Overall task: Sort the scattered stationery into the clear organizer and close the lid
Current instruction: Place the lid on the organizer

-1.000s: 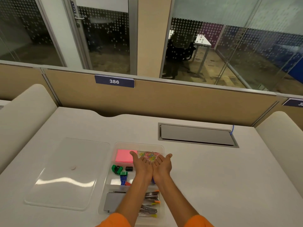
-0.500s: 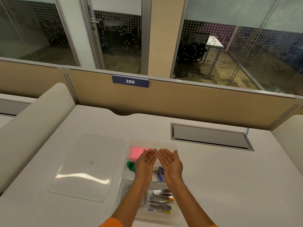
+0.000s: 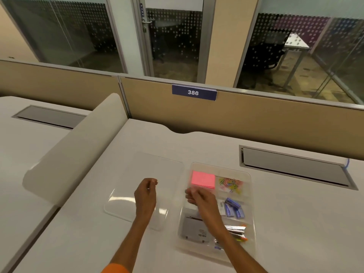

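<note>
The flat clear plastic lid [image 3: 145, 186] looks light, slick and flexible; take it by opposite edges. The left hand [image 3: 146, 192] hovers over it, grip loosely curled and empty; the right hand [image 3: 199, 198], likewise empty, hangs above the clear compartmented organizer [image 3: 250, 194] on the bench [image 3: 295, 223].

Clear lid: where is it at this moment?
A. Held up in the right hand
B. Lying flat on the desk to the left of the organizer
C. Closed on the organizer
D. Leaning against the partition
B. The clear lid lies flat on the desk beside the open organizer, on its left, with the left hand over it.
</note>
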A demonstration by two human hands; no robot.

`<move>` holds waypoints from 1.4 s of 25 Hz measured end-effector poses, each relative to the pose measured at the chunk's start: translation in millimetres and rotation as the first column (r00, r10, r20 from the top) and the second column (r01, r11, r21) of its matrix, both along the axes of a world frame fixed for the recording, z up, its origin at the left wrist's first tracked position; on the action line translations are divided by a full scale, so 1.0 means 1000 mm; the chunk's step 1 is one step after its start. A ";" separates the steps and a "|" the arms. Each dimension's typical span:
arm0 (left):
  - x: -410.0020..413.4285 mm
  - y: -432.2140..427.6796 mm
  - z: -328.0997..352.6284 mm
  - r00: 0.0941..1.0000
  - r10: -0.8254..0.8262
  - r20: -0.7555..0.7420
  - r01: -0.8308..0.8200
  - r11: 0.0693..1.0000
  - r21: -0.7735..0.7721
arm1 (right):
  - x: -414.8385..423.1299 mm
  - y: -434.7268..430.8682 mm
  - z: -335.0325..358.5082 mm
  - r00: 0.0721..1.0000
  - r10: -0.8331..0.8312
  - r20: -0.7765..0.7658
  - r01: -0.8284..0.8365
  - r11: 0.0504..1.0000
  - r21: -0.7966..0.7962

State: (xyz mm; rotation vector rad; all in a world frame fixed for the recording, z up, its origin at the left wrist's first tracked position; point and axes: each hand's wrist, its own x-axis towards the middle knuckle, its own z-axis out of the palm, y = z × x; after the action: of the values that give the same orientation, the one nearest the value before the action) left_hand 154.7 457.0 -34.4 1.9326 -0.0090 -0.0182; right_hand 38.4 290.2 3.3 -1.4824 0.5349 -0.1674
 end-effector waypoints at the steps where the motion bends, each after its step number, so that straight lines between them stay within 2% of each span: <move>1: 0.012 0.021 -0.008 0.998 0.046 0.033 -0.049 0.994 0.101 | 0.004 0.014 -0.002 0.994 0.097 -0.052 -0.101 0.991 -0.088; 3: 0.033 0.058 -0.023 0.987 0.130 0.090 -0.153 0.929 0.336 | 0.011 0.040 -0.007 0.932 0.282 -0.229 -0.338 0.905 -0.258; 5: 0.051 0.089 -0.034 0.976 0.191 0.107 -0.218 0.818 0.532 | 0.014 0.062 -0.013 0.813 0.419 -0.404 -0.559 0.754 -0.345; 7: 0.064 0.111 -0.042 0.974 0.218 0.056 -0.199 0.721 0.664 | 0.013 0.078 -0.018 0.693 0.490 -0.528 -0.714 0.567 -0.411; 8: 0.069 0.119 -0.045 0.975 0.222 0.023 -0.174 0.690 0.702 | 0.012 0.084 -0.020 0.658 0.497 -0.566 -0.750 0.502 -0.430; 14: 0.091 0.130 -0.052 0.974 0.220 -0.045 -0.117 0.668 0.735 | 0.019 0.097 -0.028 0.523 0.491 -0.696 -0.852 0.320 -0.414; 17: 0.094 0.131 -0.051 0.970 0.222 -0.097 -0.070 0.641 0.764 | 0.020 0.099 -0.031 0.494 0.490 -0.719 -0.869 0.267 -0.416; 19: 0.092 0.132 -0.048 0.972 0.186 -0.145 -0.014 0.659 0.752 | 0.018 0.101 -0.033 0.486 0.490 -0.724 -0.873 0.240 -0.424; 21: 0.090 0.135 -0.043 0.971 0.165 -0.171 -0.010 0.748 0.664 | 0.017 0.101 -0.034 0.491 0.496 -0.716 -0.870 0.245 -0.427; 24: 0.079 0.134 -0.013 0.967 0.187 -0.174 -0.085 0.877 0.472 | 0.016 0.097 -0.030 0.510 0.515 -0.689 -0.860 0.317 -0.399; 27: 0.070 0.133 0.029 0.987 0.079 -0.141 -0.016 0.916 0.401 | 0.015 0.089 -0.019 0.561 0.521 -0.643 -0.824 0.427 -0.374; 29: 0.064 0.129 0.058 0.989 0.004 -0.148 0.048 0.937 0.347 | 0.014 0.083 -0.005 0.632 0.501 -0.591 -0.765 0.522 -0.377; 32: 0.039 0.100 0.104 0.984 -0.073 -0.162 0.111 0.965 0.238 | 0.010 0.074 0.021 0.791 0.414 -0.450 -0.583 0.733 -0.352; 35: 0.003 0.053 0.139 0.992 -0.113 -0.048 0.121 0.973 0.197 | 0.012 0.062 0.049 0.900 0.312 -0.304 -0.394 0.881 -0.262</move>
State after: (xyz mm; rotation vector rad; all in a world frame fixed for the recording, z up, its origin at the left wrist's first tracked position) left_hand 158.2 510.2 104.1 2.1303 -0.1001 -0.1378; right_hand 50.5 352.1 52.6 -1.9085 0.4410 0.2438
